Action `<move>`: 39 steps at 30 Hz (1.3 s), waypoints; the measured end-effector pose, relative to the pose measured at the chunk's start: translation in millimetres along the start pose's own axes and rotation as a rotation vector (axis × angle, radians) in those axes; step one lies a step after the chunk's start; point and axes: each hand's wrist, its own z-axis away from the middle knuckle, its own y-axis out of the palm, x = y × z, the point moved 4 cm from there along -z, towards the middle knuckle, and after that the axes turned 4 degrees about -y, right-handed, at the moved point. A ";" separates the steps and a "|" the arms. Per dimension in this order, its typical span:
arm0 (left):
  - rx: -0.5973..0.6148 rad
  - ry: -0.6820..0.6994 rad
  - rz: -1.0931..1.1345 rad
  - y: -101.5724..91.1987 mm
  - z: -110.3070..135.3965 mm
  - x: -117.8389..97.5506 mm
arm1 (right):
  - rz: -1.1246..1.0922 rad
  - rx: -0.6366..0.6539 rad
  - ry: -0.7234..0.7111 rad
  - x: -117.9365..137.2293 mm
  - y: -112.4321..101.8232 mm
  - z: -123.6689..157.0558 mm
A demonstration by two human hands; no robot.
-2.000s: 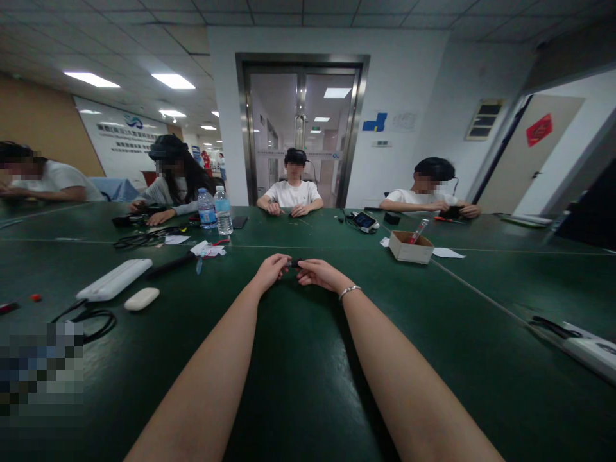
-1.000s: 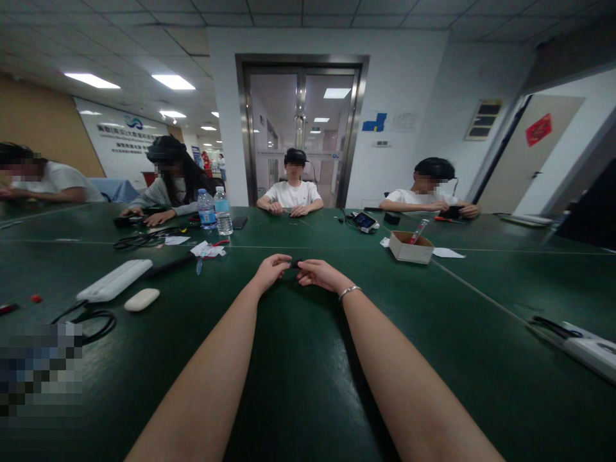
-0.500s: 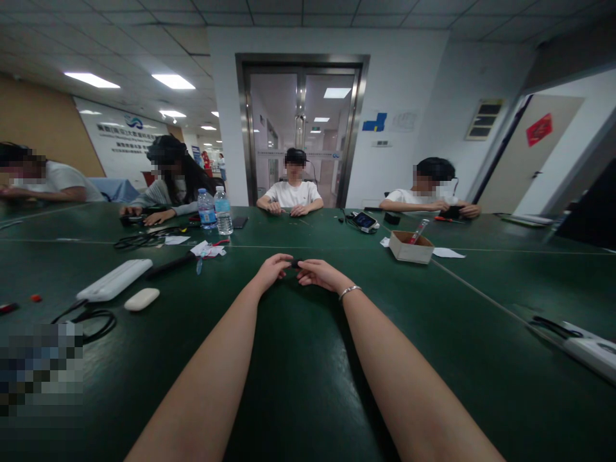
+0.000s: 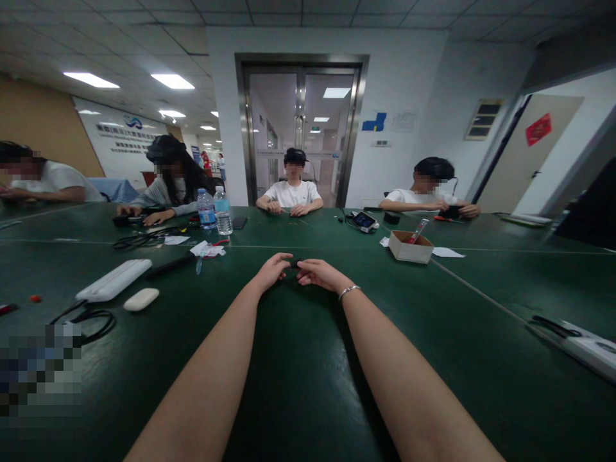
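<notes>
Both my arms reach out over the dark green table (image 4: 298,359). My left hand (image 4: 270,270) and my right hand (image 4: 318,273) meet at the table's middle, fingers curled. Between their fingertips they pinch a small black object (image 4: 294,263), too small to name. A thin silver bracelet (image 4: 349,291) circles my right wrist. Both hands rest low on the table top.
A white power strip (image 4: 114,280) and a white oval case (image 4: 141,299) lie at left with black cables (image 4: 86,319). Two water bottles (image 4: 215,210) stand further back. A cardboard box (image 4: 410,247) sits at right. Several seated people work across the table.
My hands stay in place on the small black object, with only slight finger shifts. The people across the table move a little.
</notes>
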 end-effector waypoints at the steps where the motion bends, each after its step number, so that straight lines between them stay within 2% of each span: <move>1: 0.006 0.008 -0.007 0.5 0.5 -0.6 | 0.001 0.005 0.000 0.0 0.1 0.1; 11: 0.036 0.011 0.037 0.2 3.3 -3.5 | 0.002 -0.021 0.013 1.7 1.6 1.9; 15: 0.003 0.010 0.034 -1.6 1.7 -1.1 | 0.002 -0.012 0.007 2.4 2.0 2.3; 20: 0.044 0.038 -0.010 1.1 0.5 -0.5 | -0.001 -0.013 0.011 1.1 0.8 1.5; 26: 0.007 -0.034 0.043 0.2 0.3 1.2 | 0.003 -0.003 0.006 0.5 0.8 0.5; 39: -0.013 -0.032 0.053 0.2 2.4 -1.6 | 0.007 -0.006 0.001 1.2 1.3 0.9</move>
